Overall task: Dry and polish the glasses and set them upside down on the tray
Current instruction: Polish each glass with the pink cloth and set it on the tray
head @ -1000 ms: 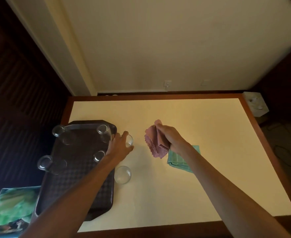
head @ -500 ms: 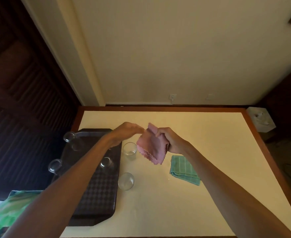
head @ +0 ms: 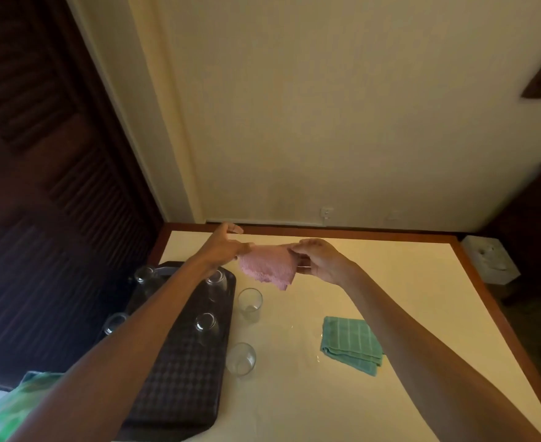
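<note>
Pink cloth (head: 267,267) is hanging between left hand (head: 224,248) and right hand (head: 320,260), each pinching an upper corner. Four inverted glasses (head: 205,322) are standing on the tray (head: 180,393) at 8 o'clock; two upright glasses (head: 250,301) at its 3 o'clock are awaiting polishing.

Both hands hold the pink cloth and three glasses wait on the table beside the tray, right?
Two, not three: the head view shows far glass and near glass on the table beside the tray. Left hand and right hand hold the pink cloth.
</note>
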